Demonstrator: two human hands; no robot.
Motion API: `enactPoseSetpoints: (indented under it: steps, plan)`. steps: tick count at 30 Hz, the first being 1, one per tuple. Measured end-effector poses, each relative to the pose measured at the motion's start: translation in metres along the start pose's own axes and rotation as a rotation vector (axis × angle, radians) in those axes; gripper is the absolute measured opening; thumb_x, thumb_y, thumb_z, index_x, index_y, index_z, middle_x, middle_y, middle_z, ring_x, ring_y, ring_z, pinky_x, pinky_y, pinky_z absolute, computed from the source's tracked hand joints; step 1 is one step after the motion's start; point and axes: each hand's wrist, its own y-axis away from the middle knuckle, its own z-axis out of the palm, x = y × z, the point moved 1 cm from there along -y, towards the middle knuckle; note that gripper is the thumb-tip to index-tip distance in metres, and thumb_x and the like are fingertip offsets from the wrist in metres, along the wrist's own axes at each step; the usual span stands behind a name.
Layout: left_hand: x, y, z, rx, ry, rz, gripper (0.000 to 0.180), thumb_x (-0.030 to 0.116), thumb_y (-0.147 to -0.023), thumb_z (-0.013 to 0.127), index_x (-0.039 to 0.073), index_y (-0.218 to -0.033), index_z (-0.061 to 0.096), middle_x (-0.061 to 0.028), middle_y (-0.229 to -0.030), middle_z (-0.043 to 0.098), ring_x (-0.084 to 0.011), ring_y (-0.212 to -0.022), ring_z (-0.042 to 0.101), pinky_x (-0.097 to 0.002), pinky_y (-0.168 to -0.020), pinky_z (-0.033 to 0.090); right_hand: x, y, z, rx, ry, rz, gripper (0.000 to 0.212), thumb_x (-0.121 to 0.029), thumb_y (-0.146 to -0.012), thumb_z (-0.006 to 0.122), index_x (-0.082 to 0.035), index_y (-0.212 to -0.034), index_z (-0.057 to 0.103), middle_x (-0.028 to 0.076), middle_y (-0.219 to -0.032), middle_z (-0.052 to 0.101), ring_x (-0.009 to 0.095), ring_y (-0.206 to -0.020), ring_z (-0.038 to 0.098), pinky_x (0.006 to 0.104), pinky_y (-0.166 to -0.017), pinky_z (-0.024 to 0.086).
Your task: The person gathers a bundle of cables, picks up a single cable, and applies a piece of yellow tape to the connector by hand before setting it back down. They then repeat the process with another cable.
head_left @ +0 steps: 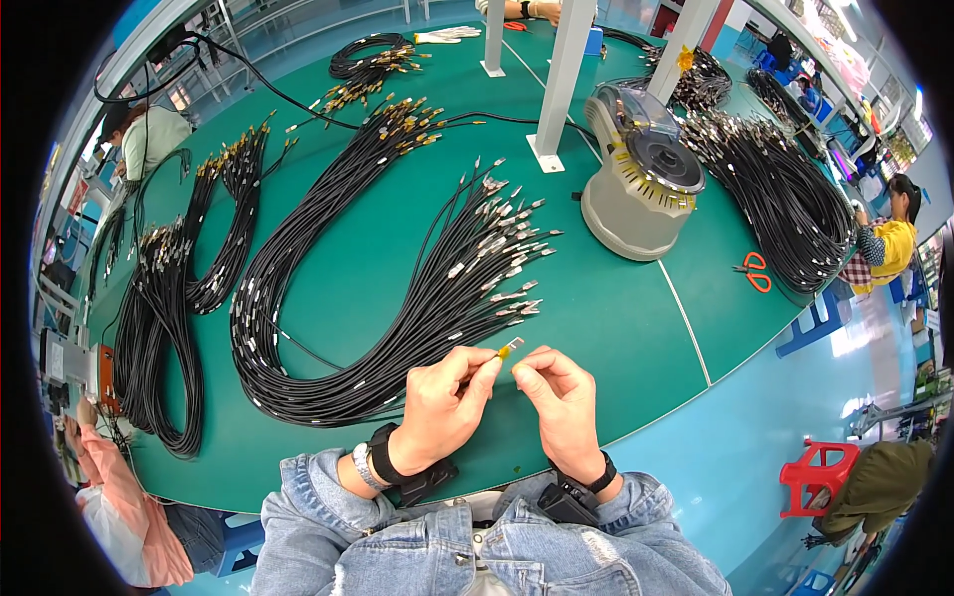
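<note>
My left hand (446, 409) pinches a black cable near its end, where a yellow-wrapped metal terminal (511, 348) sticks out past the fingertips. Close beside it, my right hand (559, 405) has thumb and forefinger pressed together; whatever lies between them is too small to make out. A large curved bundle of black cables (328, 377) lies on the green table (616, 318) just beyond and left of my hands. Its near ends carry silvery terminals (497, 248), and its far ends have yellow-wrapped ones (402, 124).
A grey tape dispenser (636, 204) stands beyond my right hand, near metal posts (556, 89). Orange-handled scissors (757, 271) lie at the right, by another cable bundle (795, 209). More bundles (164, 328) fill the left side. Other people (884, 238) sit around the table.
</note>
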Motion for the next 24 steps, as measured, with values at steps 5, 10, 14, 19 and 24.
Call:
enactPoseSetpoints:
  steps: [5,10,14,19,24]
  plan:
    - [-0.004,0.001,0.006,0.051,0.019,0.043,0.006,0.0,-0.082,0.064,-0.002,-0.085,0.06,-0.007,-0.062,0.062,-0.0088,-0.049,0.058,-0.0205,-0.043,0.042,-0.007,0.0,0.0,-0.018,0.028,-0.085,0.007,-0.005,-0.086,0.062,0.002,-0.087,0.059,0.002,-0.084,0.056,0.008,-0.078,0.051,0.0222,-0.073,0.041]
    - [-0.005,-0.002,0.005,0.075,-0.163,0.235,0.013,-0.004,-0.076,0.067,-0.001,-0.086,0.06,-0.0065,-0.064,0.06,-0.0105,-0.047,0.055,-0.0211,-0.041,0.04,-0.009,-0.002,0.001,0.009,0.039,-0.089,0.009,-0.005,-0.085,0.064,0.002,-0.087,0.059,0.003,-0.086,0.056,0.009,-0.081,0.051,0.0235,-0.076,0.042]
    - [-0.009,-0.003,0.006,0.115,-0.263,0.385,0.018,-0.005,-0.072,0.069,0.0,-0.087,0.061,-0.0061,-0.065,0.059,-0.0124,-0.045,0.053,-0.0217,-0.04,0.039,-0.01,-0.002,0.006,0.136,-0.027,-0.078,0.006,-0.003,-0.085,0.062,0.001,-0.086,0.057,0.002,-0.087,0.054,0.008,-0.079,0.051,0.0213,-0.072,0.04]
    - [-0.011,-0.001,0.005,0.098,-0.263,0.392,0.021,-0.006,-0.071,0.07,0.0,-0.089,0.061,-0.0062,-0.066,0.06,-0.0126,-0.045,0.053,-0.0218,-0.04,0.039,-0.005,-0.003,0.004,0.062,0.001,-0.047,0.008,-0.004,-0.084,0.064,0.002,-0.087,0.059,0.005,-0.089,0.056,0.011,-0.082,0.051,0.0237,-0.077,0.042]
    - [-0.001,0.0,0.004,0.089,-0.19,0.249,0.021,-0.001,-0.074,0.069,0.001,-0.094,0.062,-0.007,-0.069,0.062,-0.0149,-0.048,0.057,-0.0254,-0.042,0.043,-0.002,-0.002,0.0,0.008,0.019,-0.093,0.007,-0.003,-0.085,0.063,0.003,-0.087,0.06,0.005,-0.089,0.057,0.011,-0.082,0.051,0.0235,-0.076,0.042]
